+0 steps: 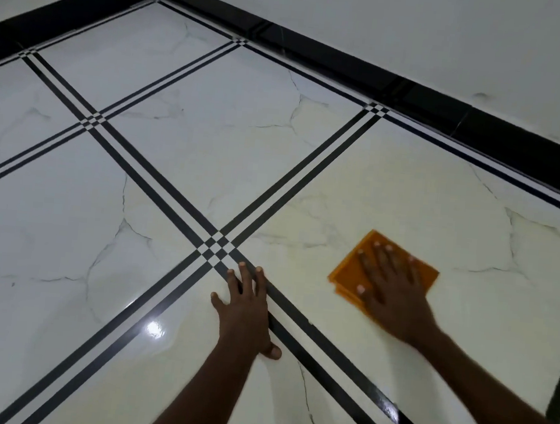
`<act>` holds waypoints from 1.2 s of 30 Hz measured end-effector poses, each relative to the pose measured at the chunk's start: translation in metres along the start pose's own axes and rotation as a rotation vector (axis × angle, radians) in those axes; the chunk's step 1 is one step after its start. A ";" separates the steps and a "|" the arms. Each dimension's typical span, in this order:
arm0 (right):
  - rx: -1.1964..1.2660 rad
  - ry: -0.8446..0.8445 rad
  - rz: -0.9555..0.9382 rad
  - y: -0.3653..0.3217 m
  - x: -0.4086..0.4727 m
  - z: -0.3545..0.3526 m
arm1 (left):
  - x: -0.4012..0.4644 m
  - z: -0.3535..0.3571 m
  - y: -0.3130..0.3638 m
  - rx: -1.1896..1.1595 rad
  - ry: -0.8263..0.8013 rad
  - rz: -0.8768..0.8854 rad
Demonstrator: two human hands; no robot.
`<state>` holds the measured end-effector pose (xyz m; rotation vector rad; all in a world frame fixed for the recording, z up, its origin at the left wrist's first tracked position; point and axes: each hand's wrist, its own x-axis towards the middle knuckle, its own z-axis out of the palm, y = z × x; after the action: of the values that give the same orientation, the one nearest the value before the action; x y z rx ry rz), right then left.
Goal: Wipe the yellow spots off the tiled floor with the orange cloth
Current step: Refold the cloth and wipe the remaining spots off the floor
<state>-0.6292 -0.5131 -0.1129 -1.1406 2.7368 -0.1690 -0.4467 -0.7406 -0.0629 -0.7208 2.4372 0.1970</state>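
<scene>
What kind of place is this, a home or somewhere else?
Probably an indoor room, though home or otherwise is unclear. Glossy marble-look floor tiles with black stripe borders meet a black skirting under a plain white wall, near a corner.

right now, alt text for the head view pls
A person's right hand presses a folded orange cloth flat on a glossy white tiled floor, while the left hand rests spread on a black tile stripe. No yellow spots are clearly visible.

orange cloth [362,267], white marbled floor [213,109] black-striped, black skirting [354,68]
</scene>
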 end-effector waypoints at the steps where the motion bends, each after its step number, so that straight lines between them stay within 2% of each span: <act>1: -0.019 0.021 0.060 0.018 0.015 -0.006 | 0.001 -0.001 0.000 0.000 0.005 0.004; 3: 0.004 0.050 0.150 0.029 0.051 -0.016 | 0.000 -0.001 0.000 -0.002 0.010 0.003; 5: 0.048 -0.004 0.205 0.007 0.081 -0.015 | 0.000 0.000 -0.001 -0.003 0.010 0.001; 6: 0.040 0.021 0.183 -0.012 0.086 -0.007 | -0.001 0.001 -0.002 -0.007 0.011 -0.002; 8: 0.005 0.106 0.025 -0.059 0.063 0.010 | -0.006 0.000 -0.005 -0.026 0.025 -0.011; 10: 0.005 0.019 -0.136 -0.088 0.006 0.018 | -0.011 0.002 -0.007 -0.038 0.055 -0.027; 13: 0.039 -0.011 -0.210 -0.043 -0.067 0.018 | -0.021 0.008 0.002 -0.023 0.095 -0.044; 17: 0.019 0.033 0.165 0.060 -0.060 0.001 | -0.040 0.022 0.014 -0.013 0.189 -0.006; 20: 0.081 0.030 0.323 0.059 -0.032 -0.006 | -0.052 0.033 0.033 -0.030 0.161 0.104; 22: 0.066 0.041 0.233 0.019 -0.041 0.007 | -0.057 0.039 0.041 -0.032 0.091 0.121; 25: 0.019 0.046 -0.062 -0.032 -0.104 0.026 | -0.065 0.045 0.041 -0.008 0.050 0.137; 27: 0.016 0.018 -0.196 -0.021 -0.136 0.023 | -0.072 0.055 0.034 0.026 0.052 0.165; 28: 0.019 0.016 -0.191 0.002 -0.147 0.023 | -0.077 0.062 0.033 0.042 0.070 0.182; 29: 0.010 0.024 -0.125 0.028 -0.153 0.022 | -0.082 0.066 0.031 0.047 0.101 0.192; 33: 0.027 0.057 0.342 0.134 -0.154 -0.005 | -0.092 0.083 0.051 -0.004 0.210 0.220; 36: 0.076 0.086 0.486 0.127 -0.112 -0.011 | -0.092 0.088 0.069 0.012 0.185 0.214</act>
<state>-0.6418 -0.3437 -0.1111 -0.4345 2.9549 -0.2562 -0.3773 -0.6156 -0.0838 -0.4902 2.6902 0.2073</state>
